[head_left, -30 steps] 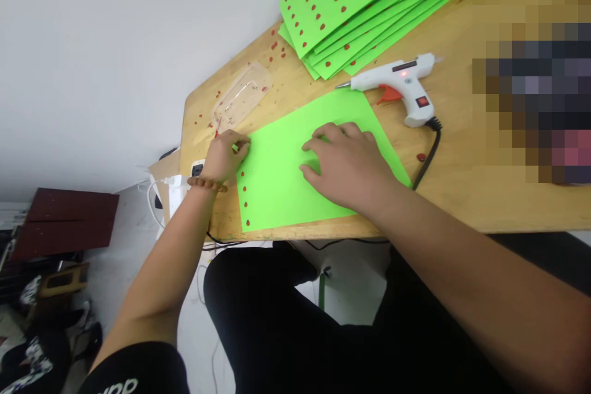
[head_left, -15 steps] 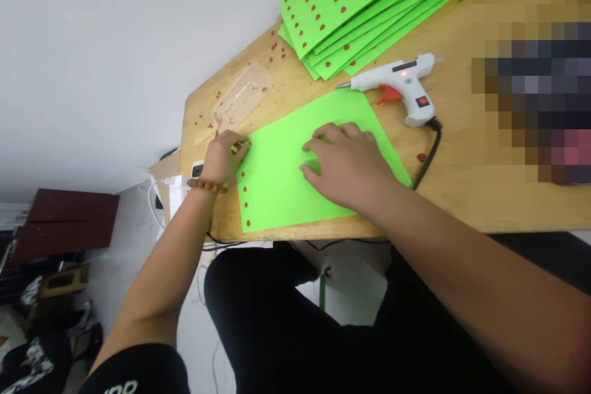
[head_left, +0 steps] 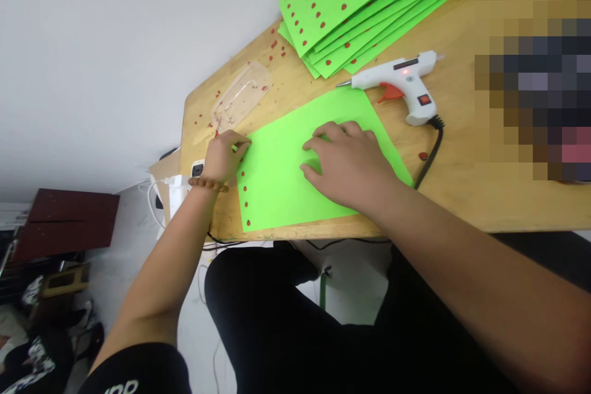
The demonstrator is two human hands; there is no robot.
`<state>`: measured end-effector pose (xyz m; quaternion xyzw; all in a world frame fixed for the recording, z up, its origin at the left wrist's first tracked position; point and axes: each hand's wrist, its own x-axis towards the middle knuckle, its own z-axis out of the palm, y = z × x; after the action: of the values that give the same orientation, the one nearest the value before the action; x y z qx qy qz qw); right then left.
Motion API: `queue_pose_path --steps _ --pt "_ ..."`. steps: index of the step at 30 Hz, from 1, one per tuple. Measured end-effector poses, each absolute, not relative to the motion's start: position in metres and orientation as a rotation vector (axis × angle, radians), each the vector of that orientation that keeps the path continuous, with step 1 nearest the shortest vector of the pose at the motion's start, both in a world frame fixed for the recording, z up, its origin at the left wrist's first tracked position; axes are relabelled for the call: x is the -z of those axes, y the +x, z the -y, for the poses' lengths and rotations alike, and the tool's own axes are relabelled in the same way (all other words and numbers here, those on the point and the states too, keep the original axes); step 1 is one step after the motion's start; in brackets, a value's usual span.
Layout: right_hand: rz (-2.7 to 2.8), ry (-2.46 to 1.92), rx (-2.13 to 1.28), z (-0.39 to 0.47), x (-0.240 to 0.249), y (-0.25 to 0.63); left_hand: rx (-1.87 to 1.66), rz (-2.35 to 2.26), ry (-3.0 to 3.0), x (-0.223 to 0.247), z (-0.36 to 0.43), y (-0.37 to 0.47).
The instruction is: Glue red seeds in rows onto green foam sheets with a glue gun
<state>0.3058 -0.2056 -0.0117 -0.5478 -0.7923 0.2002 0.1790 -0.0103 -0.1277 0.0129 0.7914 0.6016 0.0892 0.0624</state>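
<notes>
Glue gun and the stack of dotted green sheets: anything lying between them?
Head view: nothing. A narrow strip of bare wooden table separates the glue gun from the stack of dotted green sheets.

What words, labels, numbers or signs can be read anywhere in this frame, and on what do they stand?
White print on the black shirt sleeve at the bottom edge: cut off by the frame, unreadable.
Dark label on the glue gun: too small to read.
Green sheet under the right hand, touched by the left hand: only red dots, no text.
Stack of green sheets: red dots only.
</notes>
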Motion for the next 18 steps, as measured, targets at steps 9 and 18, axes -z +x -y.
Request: queue_pose_path --steps 9,18 --pt "2.208 -1.532 -0.544 0.206 0.015 0.306 -0.053 -1.767 2.441 -0.029 0.13 -0.001" --pt "2.232 -1.535 -0.543 0.206 0.015 0.305 -0.503 -2.179 2.276 -0.079 0.088 -0.025"
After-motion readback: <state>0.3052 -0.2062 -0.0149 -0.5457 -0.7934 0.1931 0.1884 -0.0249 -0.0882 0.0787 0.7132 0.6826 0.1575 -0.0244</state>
